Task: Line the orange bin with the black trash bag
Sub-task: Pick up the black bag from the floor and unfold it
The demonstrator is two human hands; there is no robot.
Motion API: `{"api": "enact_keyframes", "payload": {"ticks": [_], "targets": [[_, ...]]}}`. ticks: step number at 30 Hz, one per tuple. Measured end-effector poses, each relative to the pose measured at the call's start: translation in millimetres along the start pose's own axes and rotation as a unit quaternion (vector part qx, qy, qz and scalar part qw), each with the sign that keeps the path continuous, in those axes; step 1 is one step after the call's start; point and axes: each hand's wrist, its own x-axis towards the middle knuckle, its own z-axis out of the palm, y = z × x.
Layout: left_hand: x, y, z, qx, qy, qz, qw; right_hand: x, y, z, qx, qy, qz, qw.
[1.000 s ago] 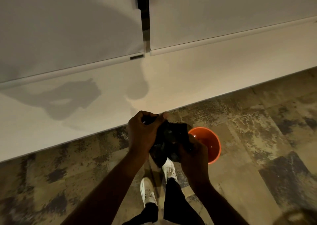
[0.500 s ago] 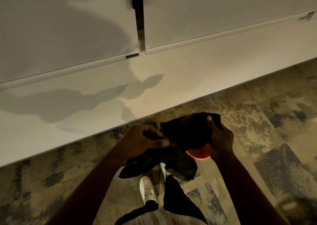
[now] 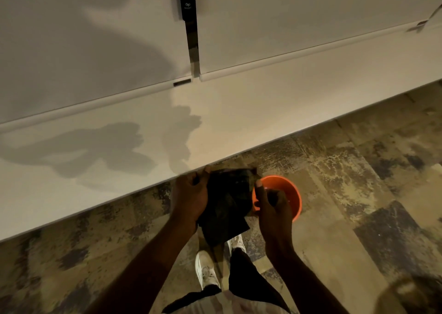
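Observation:
A black trash bag (image 3: pixel 224 206) hangs between my two hands, flat and partly unfolded, above my shoes. My left hand (image 3: pixel 190 198) pinches its upper left edge. My right hand (image 3: pixel 271 206) grips its upper right edge with thumb and fingers. The orange bin (image 3: pixel 290 195) stands upright on the floor just behind and to the right of my right hand, which covers its left part. The bag is outside the bin and hides part of its left rim.
A long white counter or bench (image 3: pixel 215 112) runs diagonally just beyond my hands, with white panels behind it. Mottled brown carpet tiles (image 3: pixel 358 182) cover the floor. My white shoes (image 3: pixel 207 270) stand below the bag.
The bag was spread wide over the bin half a second ago. Now my hands are closer together, the bag hangs narrower to the left, and the bin's opening shows again.

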Motion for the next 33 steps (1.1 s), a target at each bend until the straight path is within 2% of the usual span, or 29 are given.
{"api": "enact_keyframes", "payload": {"ticks": [3, 7, 11, 14, 19, 21, 24, 27, 28, 30, 33], "targets": [[-6, -1, 5, -0.011, 0.001, 0.004, 1.0, -16, -4, 10, 0.045, -0.052, -0.004, 0.998], [-16, -9, 15, -0.061, -0.061, -0.023, 0.996, -19, -12, 16, 0.021, -0.101, -0.067, 0.992], [-23, -15, 19, -0.023, -0.064, 0.015, 0.998, -15, -9, 16, -0.005, -0.068, -0.089, 0.994], [-25, -16, 15, 0.019, -0.048, 0.024, 0.998, -13, -6, 13, 0.059, -0.077, -0.038, 0.995], [-20, -16, 3, -0.022, -0.056, -0.02, 0.998, 0, -5, -3, 0.132, -0.107, 0.047, 0.984], [-19, -13, -4, -0.018, -0.047, -0.017, 0.999, 8, -4, -11, 0.193, -0.108, 0.094, 0.971], [-18, -13, -15, 0.053, -0.09, 0.037, 0.994, 23, -1, -26, 0.261, -0.126, 0.149, 0.945], [-16, -13, -23, 0.169, -0.152, 0.099, 0.969, 34, -1, -39, 0.3, -0.132, 0.169, 0.93], [-15, -15, -23, 0.204, -0.151, 0.112, 0.961, 37, -1, -43, 0.31, -0.131, 0.172, 0.926], [-12, -19, -24, 0.232, -0.099, 0.116, 0.961, 42, 1, -48, 0.315, -0.123, 0.171, 0.925], [-4, -20, -29, 0.203, -0.012, 0.043, 0.978, 45, 10, -57, 0.232, -0.064, 0.126, 0.962]]}}
